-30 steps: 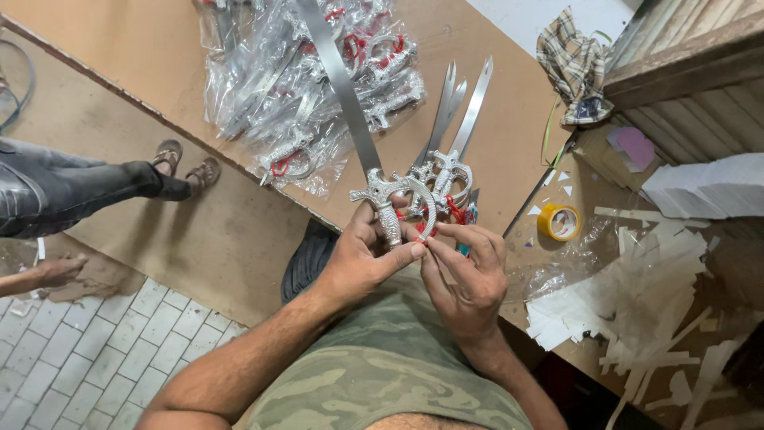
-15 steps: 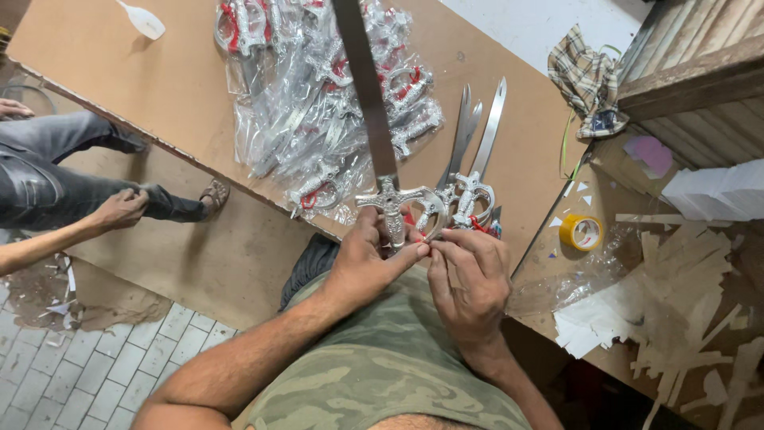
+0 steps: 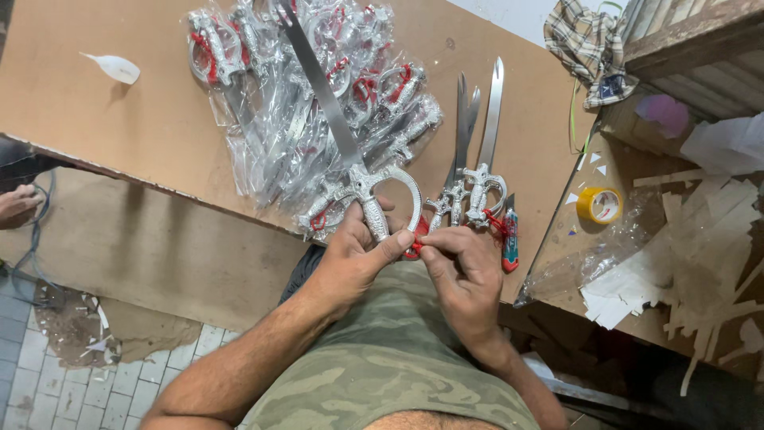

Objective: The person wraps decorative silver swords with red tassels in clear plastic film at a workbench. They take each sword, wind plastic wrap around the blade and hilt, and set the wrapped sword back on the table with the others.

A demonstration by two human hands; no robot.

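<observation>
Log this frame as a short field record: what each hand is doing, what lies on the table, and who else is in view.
left hand: grips the silver hilt of a toy sword, blade pointing away
right hand: pinches a red cord at the hilt's base
table: pile of bagged swords, three loose swords, white scrap
side surface: yellow tape roll, checked cloth
other person: a hand at the left edge

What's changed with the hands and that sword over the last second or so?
Little. The left hand keeps its grip on the silver sword by the hilt, blade pointing away across the table. The right hand stays pinched on the red cord at the guard. To the left, another person's hand has drawn back toward the edge. The bagged swords, loose swords and yellow tape roll lie unchanged.
</observation>
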